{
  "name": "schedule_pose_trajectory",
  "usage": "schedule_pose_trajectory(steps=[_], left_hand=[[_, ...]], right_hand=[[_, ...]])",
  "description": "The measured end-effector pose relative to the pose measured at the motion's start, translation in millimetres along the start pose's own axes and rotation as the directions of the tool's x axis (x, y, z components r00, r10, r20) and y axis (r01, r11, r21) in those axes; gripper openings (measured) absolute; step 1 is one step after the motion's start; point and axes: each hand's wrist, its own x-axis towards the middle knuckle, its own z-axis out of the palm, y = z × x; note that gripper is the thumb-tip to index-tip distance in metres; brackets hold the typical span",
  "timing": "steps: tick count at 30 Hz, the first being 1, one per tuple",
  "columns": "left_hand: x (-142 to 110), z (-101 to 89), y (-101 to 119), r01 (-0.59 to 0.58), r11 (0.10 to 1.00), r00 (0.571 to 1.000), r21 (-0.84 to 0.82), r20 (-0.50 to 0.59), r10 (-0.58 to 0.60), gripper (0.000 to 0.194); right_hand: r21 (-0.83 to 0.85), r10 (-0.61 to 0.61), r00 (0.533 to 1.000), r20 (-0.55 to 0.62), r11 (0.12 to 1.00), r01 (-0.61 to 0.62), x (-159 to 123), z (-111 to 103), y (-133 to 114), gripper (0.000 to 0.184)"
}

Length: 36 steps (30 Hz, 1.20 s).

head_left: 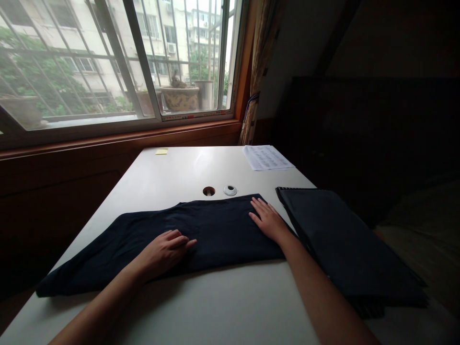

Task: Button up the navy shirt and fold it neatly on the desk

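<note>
A long, dark navy folded garment (215, 230), which looks like trousers, lies across the white table from left to right. On the middle of it rests my left hand (167, 251), palm down, with its fingers loosely bent and the thumb pointing right. My right hand (268, 219) lies flat near the garment's right end, its fingers spread over the cloth and pointing to the far edge. Neither hand lifts the fabric. Slight creases show in the left half, which narrows toward the table's left edge.
At the right, a stack of dark folded cloth (334, 230) with striped edges overlaps the table's side. Printed papers (268, 158) and a yellow sticky note (161, 151) lie at the far end. A round table hole (209, 191) and a white grommet (230, 190) sit beyond the garment.
</note>
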Motion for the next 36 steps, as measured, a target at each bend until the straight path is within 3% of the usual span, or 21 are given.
schedule_pose_trajectory(steps=[3,10,17,22,28,36], left_hand=[[-2.8,-0.7,-3.6,-0.015,1.0,0.997,0.026,0.083,0.013,0.038],[-2.0,-2.9,-4.2,-0.015,1.0,0.99,0.024,0.14,0.012,0.032],[20.2,-11.2,7.1,0.01,0.993,0.983,0.119,0.183,-0.032,0.016],[34.8,-16.0,18.3,-0.051,0.977,0.964,0.208,0.265,-0.006,0.011],[36.4,-5.7,9.3,-0.043,0.98,0.979,0.195,0.203,0.003,0.018],[22.9,-2.7,-8.4,0.219,0.975,0.975,-0.043,0.04,-0.218,0.015]], right_hand=[[-0.001,0.0,1.0,0.0,1.0,0.0,0.0,-0.2,-0.4,0.058],[-0.002,0.0,1.0,0.001,1.0,0.0,0.1,-0.6,-0.8,0.057],[0.0,0.005,1.0,0.0,1.0,-0.005,0.0,-1.0,-1.2,0.057],[0.0,0.006,1.0,-0.002,1.0,-0.006,-0.8,-1.9,-2.7,0.057],[0.003,0.005,1.0,-0.005,1.0,-0.005,-0.4,-2.7,-3.2,0.057],[0.0,0.003,1.0,-0.01,1.0,-0.003,-0.5,-1.8,-1.9,0.057]])
